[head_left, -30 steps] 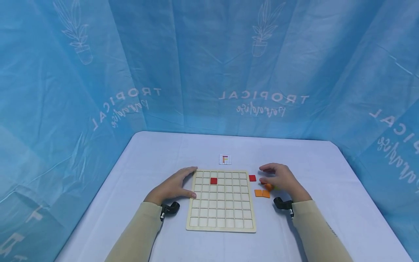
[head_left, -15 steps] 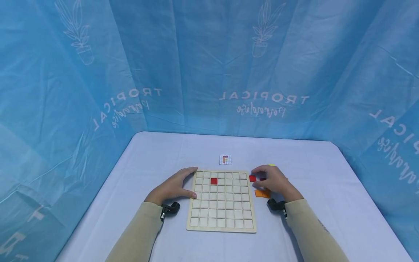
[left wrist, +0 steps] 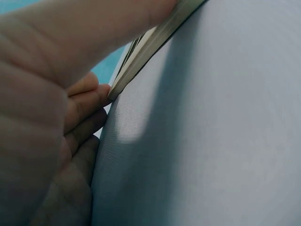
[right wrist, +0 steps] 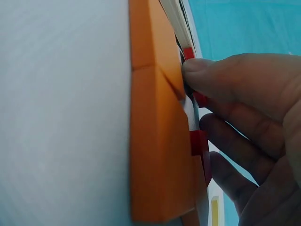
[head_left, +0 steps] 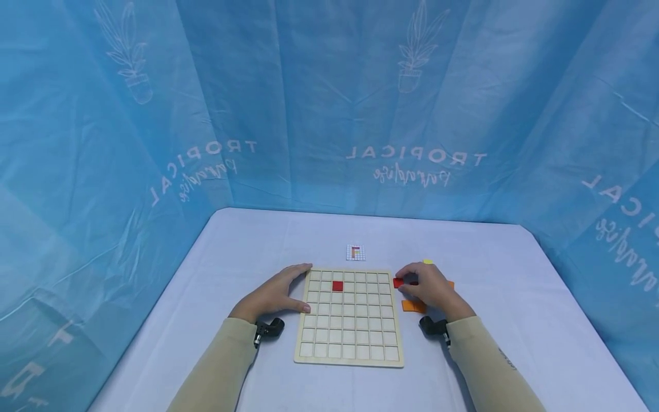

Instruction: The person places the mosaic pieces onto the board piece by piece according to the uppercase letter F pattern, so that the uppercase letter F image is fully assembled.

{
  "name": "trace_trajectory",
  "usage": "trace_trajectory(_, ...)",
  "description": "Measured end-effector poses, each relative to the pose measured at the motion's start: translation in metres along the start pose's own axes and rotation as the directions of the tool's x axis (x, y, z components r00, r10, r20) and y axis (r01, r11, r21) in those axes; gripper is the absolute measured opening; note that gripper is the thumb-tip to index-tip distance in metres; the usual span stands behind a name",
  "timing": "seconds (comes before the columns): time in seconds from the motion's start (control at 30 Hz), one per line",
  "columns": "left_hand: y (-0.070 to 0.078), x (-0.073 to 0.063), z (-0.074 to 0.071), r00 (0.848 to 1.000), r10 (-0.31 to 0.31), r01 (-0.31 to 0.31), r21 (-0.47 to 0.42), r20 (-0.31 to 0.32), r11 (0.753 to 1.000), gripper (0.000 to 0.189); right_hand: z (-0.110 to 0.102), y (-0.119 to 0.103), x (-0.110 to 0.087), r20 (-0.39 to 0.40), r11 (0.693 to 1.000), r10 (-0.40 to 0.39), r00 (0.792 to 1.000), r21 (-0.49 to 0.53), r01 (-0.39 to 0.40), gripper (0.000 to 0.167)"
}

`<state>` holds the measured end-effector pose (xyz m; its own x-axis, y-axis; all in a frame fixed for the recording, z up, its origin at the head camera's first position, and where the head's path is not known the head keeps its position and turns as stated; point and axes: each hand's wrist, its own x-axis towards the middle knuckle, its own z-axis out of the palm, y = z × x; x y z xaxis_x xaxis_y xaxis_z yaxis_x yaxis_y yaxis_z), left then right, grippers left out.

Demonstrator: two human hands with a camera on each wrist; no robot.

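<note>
A wooden grid board (head_left: 349, 325) lies on the table, with one red square tile (head_left: 337, 286) in its upper rows. My left hand (head_left: 273, 296) rests at the board's left edge, thumb and forefinger spread along it; the left wrist view shows fingertips touching the board's rim (left wrist: 141, 59). To the right of the board, my right hand (head_left: 429, 289) pinches another red tile (head_left: 398, 282) between thumb and fingers, the thumb covering part of it. A further red tile (right wrist: 199, 141) lies beneath the fingers. Two orange tiles (head_left: 413, 306) sit side by side below that hand.
A small printed card (head_left: 356, 252) with a coloured grid pattern lies beyond the board. A yellow tile (head_left: 428, 261) shows behind the right hand, and another orange tile (head_left: 451, 284) peeks out at its right. A blue curtain (head_left: 329, 114) surrounds the white-covered table (head_left: 257, 234).
My right hand has moved left from over the loose tiles to the red tile beside the board, and its thumb and fingers have closed on it. The left hand stays in place.
</note>
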<state>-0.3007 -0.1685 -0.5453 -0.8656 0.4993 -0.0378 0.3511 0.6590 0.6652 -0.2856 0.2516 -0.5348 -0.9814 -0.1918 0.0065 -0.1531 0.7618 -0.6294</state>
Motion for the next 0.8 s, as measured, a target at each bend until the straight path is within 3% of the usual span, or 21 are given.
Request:
trace_trajectory(0.3,0.000,-0.001,0.001,1.000,0.000,0.000,-0.028,-0.003,1.000,0.119,-0.004,-0.006,-0.001,-0.053,0.998,0.026,0.998,0.058,-0.023,0.025)
trace_trajectory(0.8,-0.002,0.000,0.000,1.000,0.005,-0.005,-0.019,0.006,1.000,0.119,-0.007,-0.017,0.000,-0.069,0.996,-0.022,0.997,0.086,0.028,0.024)
